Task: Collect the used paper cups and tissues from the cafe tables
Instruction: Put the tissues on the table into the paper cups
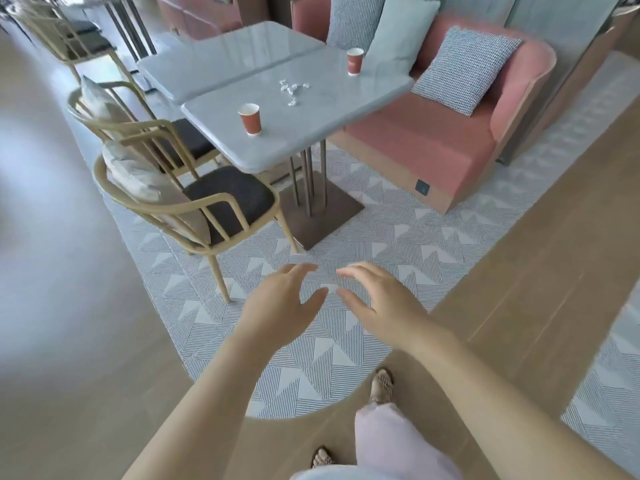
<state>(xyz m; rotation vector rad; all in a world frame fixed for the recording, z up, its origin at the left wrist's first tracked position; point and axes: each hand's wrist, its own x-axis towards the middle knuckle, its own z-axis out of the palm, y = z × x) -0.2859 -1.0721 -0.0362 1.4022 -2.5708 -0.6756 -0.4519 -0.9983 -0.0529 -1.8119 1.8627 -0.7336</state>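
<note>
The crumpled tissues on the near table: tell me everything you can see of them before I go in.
The crumpled tissues look like several small white wads, thin and paper-like, loosely scattered in one cluster. They lie on the grey marble-look table near its middle, between the near cup and the far cup, touching neither. Nothing rests on them. Both hands are well short of the table, open and empty.

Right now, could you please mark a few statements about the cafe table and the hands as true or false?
1. Two red paper cups stand upright on the table. True.
2. The crumpled tissues lie on the floor. False: they lie on the table, between the cups.
3. The left hand holds a cup. False: both it and the right hand are open and empty.
4. A pink sofa sits beside the table. True.
</note>
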